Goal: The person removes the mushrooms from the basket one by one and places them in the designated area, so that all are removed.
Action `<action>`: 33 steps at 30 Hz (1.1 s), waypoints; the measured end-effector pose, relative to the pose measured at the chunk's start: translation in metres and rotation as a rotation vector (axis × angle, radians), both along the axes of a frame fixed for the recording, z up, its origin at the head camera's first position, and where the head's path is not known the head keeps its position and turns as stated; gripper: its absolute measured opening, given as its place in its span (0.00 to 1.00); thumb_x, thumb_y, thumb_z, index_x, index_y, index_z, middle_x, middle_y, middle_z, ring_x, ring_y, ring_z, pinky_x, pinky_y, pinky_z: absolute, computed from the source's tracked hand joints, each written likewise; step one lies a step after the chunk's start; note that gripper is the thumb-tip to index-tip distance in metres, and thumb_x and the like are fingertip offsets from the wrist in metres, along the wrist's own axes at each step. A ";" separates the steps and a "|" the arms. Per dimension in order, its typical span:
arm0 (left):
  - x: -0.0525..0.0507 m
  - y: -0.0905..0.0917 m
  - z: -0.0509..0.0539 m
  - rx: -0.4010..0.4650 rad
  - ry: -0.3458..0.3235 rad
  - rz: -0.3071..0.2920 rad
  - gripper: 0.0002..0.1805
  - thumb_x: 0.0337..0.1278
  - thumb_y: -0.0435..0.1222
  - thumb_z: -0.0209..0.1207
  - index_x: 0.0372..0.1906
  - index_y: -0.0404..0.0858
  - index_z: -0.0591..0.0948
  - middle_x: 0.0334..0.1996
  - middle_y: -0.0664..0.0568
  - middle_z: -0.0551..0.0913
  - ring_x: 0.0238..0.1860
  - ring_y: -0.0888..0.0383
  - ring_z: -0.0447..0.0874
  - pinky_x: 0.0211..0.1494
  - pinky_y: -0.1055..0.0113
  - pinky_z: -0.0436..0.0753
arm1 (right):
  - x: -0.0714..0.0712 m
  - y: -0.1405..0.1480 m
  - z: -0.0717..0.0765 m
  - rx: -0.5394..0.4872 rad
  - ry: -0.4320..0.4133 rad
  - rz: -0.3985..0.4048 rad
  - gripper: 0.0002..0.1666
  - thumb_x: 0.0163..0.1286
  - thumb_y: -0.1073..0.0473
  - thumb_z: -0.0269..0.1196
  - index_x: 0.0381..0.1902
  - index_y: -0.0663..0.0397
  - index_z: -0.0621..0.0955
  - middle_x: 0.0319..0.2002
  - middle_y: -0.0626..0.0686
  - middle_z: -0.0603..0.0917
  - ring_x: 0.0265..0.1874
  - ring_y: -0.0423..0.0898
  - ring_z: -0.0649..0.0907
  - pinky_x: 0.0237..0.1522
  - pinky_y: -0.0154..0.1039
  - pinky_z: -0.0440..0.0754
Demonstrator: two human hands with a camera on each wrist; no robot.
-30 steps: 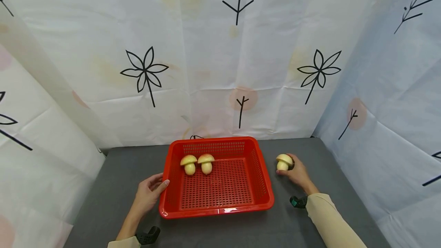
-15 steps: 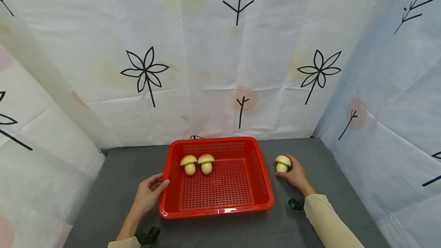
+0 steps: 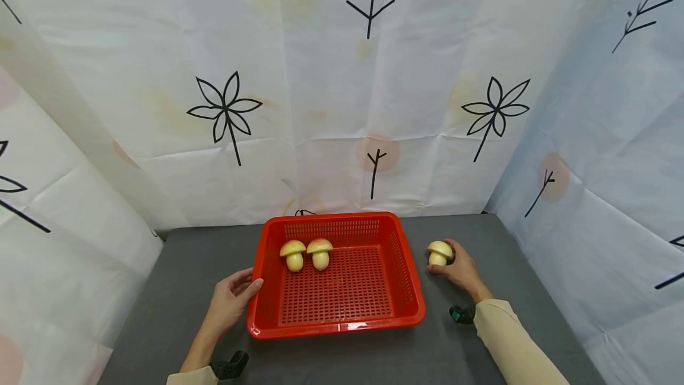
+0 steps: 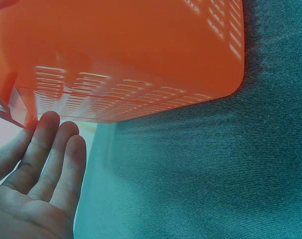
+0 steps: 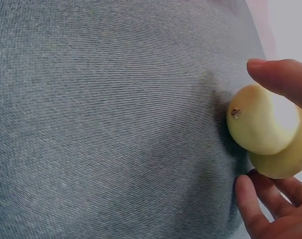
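Note:
In the head view, a mushroom (image 3: 438,252) with a pale yellow cap and stem stands to the right of a red plastic basket (image 3: 342,331). My right hand (image 3: 461,271) curls round it from the right, thumb in front and fingers behind. The right wrist view shows the rounded stem end of the mushroom (image 5: 263,119) between thumb and fingers, close to the cloth. Two more mushrooms, a left one (image 3: 293,254) and a right one (image 3: 320,253), lie side by side in the basket's back left. My left hand (image 3: 230,299) touches the basket's left rim, its fingers fairly straight underneath.
A dark grey cloth (image 3: 203,254) covers the table. White patterned curtains (image 3: 320,106) close in the back and both sides. Each wrist bears a black band, such as the left one (image 3: 231,366). A small black wire loop (image 3: 304,212) shows behind the basket.
My right hand and its mushroom shift a few pixels left and toward me, then slightly back. The left hand, the basket and the two mushrooms in it stay put.

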State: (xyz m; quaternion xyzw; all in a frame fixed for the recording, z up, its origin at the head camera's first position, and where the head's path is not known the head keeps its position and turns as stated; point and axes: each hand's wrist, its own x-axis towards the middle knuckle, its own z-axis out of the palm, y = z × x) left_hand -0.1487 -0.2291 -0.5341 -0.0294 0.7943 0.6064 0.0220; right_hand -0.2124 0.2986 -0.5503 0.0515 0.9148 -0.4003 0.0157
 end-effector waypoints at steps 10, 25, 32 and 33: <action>0.002 0.000 0.003 0.004 0.011 -0.007 0.29 0.69 0.40 0.64 0.66 0.28 0.74 0.55 0.37 0.82 0.50 0.52 0.85 0.47 0.68 0.86 | -0.002 0.004 0.011 0.000 0.013 0.041 0.53 0.60 0.56 0.77 0.73 0.73 0.62 0.65 0.75 0.71 0.56 0.66 0.77 0.56 0.59 0.76; 0.001 -0.001 -0.001 -0.011 0.014 0.002 0.28 0.68 0.40 0.65 0.66 0.28 0.75 0.54 0.37 0.82 0.49 0.55 0.86 0.48 0.66 0.87 | -0.009 -0.005 0.043 0.095 0.075 0.091 0.52 0.63 0.51 0.74 0.74 0.69 0.62 0.67 0.75 0.67 0.65 0.73 0.68 0.63 0.69 0.69; 0.001 -0.001 -0.002 -0.017 0.023 0.007 0.28 0.67 0.40 0.66 0.65 0.28 0.75 0.53 0.37 0.83 0.48 0.53 0.86 0.48 0.66 0.87 | -0.008 -0.022 0.065 0.077 0.130 0.125 0.51 0.63 0.49 0.74 0.75 0.66 0.63 0.68 0.72 0.68 0.65 0.71 0.69 0.61 0.69 0.71; 0.001 0.000 -0.002 -0.016 0.022 0.007 0.28 0.67 0.40 0.65 0.65 0.29 0.75 0.53 0.37 0.83 0.48 0.54 0.86 0.48 0.66 0.87 | -0.007 -0.025 0.067 0.074 0.143 0.131 0.51 0.63 0.49 0.74 0.74 0.66 0.63 0.67 0.72 0.69 0.64 0.70 0.70 0.60 0.69 0.72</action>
